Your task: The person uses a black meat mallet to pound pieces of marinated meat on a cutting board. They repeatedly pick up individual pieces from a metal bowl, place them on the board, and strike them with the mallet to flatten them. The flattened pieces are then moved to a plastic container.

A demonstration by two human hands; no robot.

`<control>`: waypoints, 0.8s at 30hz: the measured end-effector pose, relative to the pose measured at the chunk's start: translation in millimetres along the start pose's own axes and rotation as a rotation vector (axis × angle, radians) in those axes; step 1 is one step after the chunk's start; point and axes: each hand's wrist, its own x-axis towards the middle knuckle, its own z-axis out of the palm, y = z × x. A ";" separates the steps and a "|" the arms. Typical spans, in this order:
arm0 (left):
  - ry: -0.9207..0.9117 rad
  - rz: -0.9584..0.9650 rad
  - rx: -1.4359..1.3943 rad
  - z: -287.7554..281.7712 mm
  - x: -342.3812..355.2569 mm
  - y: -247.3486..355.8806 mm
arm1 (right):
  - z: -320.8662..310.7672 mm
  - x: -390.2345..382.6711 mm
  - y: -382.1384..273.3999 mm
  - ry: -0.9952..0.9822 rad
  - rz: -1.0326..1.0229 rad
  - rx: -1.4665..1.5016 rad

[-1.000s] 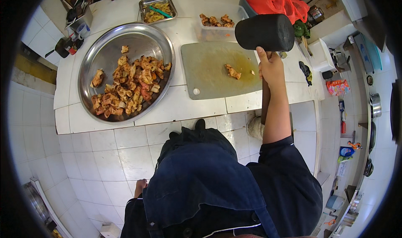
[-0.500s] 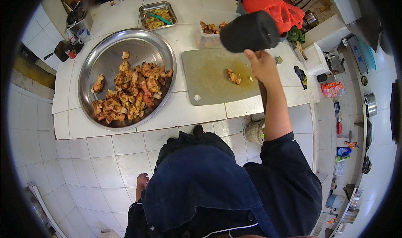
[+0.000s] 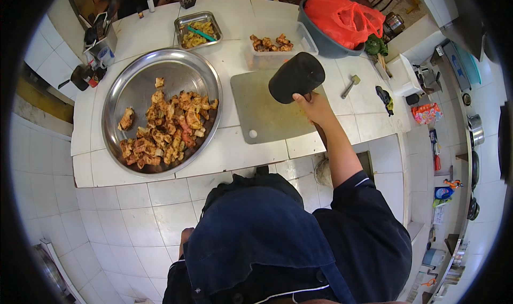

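My right hand (image 3: 315, 109) is closed around the handle of a mallet with a big black head (image 3: 297, 78). The head is over the grey-green cutting board (image 3: 255, 110) and covers part of it; I cannot tell whether it touches. The small piece of meat on the board is hidden now. Left of the board, a large round steel tray (image 3: 136, 77) holds a heap of browned, chopped meat (image 3: 173, 122). My left hand (image 3: 186, 234) hangs low beside my apron, away from the counter, mostly hidden, its fingers not visible.
Behind the board stands a clear plastic tub (image 3: 307, 39) with browned pieces. A steel pan (image 3: 179, 26) holds yellowish food and a teal utensil. A grey basin (image 3: 315, 26) with a red plastic bag (image 3: 344, 23) is at the back right. A small metal hammer (image 3: 350, 86) lies right of the board.
The mallet and my right hand have come down and left over the board, covering the meat piece. My left hand has slipped further behind the apron. The view has shifted slightly.
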 end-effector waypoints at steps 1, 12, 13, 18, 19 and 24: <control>0.167 0.044 -0.076 -18.4 7.6 -5.5 | -18.5 -10.9 8.3 0.042 0.069 0.044; 0.136 -0.140 -0.088 -27.2 28.9 48.7 | -89.1 21.8 58.5 0.307 -0.029 0.038; 0.054 -0.174 -0.178 -26.8 32.9 59.7 | -90.6 25.1 67.1 0.305 -0.013 0.020; -0.068 -0.204 -0.172 -40.0 46.1 83.2 | -61.8 57.6 141.0 0.280 -0.088 0.005; -0.087 -0.334 -0.402 -50.2 52.8 93.6 | -50.6 66.9 156.3 0.268 -0.110 -0.048; 0.033 -0.539 -0.793 -97.2 77.3 158.5 | -83.1 97.0 149.3 -0.020 -0.021 -0.154</control>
